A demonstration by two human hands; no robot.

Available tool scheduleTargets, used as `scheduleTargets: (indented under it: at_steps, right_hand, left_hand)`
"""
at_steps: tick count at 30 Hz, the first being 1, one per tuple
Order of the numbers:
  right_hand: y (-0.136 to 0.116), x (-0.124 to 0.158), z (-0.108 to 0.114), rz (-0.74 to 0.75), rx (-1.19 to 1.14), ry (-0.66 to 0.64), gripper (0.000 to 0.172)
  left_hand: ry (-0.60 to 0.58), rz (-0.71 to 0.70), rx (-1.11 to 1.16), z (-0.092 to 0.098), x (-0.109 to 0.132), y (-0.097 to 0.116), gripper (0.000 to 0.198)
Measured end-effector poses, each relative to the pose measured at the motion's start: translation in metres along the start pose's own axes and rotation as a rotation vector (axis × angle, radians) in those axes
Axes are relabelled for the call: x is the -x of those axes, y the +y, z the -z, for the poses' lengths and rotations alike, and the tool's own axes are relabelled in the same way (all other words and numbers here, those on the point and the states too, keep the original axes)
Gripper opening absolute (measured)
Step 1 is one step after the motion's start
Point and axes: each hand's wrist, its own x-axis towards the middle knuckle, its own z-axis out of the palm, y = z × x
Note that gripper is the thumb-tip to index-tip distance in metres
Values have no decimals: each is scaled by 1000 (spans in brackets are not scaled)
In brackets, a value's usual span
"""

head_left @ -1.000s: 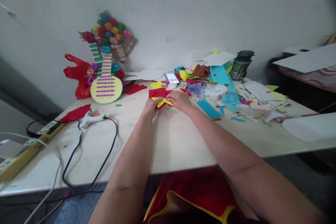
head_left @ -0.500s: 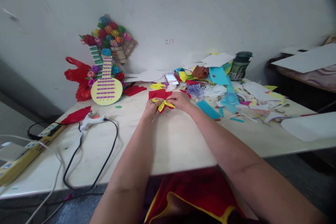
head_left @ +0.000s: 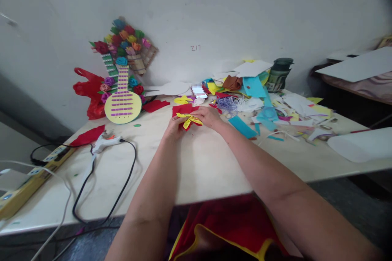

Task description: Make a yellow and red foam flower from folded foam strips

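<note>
Between my two hands is a yellow and red paper flower (head_left: 190, 120) with narrow pointed petals. My left hand (head_left: 175, 125) pinches it from the left side. My right hand (head_left: 208, 116) has its fingers closed on the flower's right side, and the fingertips are partly hidden. Just behind, a red paper piece (head_left: 180, 110) lies under the hands. A small yellow paper piece (head_left: 183, 100) rests farther back on the table.
A white glue gun (head_left: 105, 142) with a black cord lies left, near a yellow power strip (head_left: 39, 183). A lute-shaped craft (head_left: 123, 108) with paper flowers leans at the wall. Paper scraps (head_left: 294, 110), purple string (head_left: 226, 105) and a green bottle (head_left: 279, 75) are on the right.
Both hands stay at nearly the same place on the flower. Its yellow petals have tilted slightly, and the view has shifted a little.
</note>
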Motion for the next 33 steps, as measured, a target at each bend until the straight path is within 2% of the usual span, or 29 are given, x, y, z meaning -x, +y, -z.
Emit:
scheduleTargets:
  at_steps: [8, 17, 21, 30, 33]
  right_hand:
    - [-3, 2, 3, 4, 91, -41, 30]
    - [-1, 1, 1, 15, 85, -33, 30]
    - [0, 1, -1, 27, 84, -29, 31]
    - [3, 0, -4, 49, 104, -47, 33]
    - [3, 0, -7, 58, 78, -2, 34]
  left_hand:
    - [12, -2, 22, -3, 1, 0, 22]
    - [39, 2, 44, -8, 3, 4, 19]
    - [20, 1, 40, -9, 5, 4, 21]
    - [73, -10, 20, -9, 5, 3, 27]
    - [68, -36, 9, -9, 4, 3, 30]
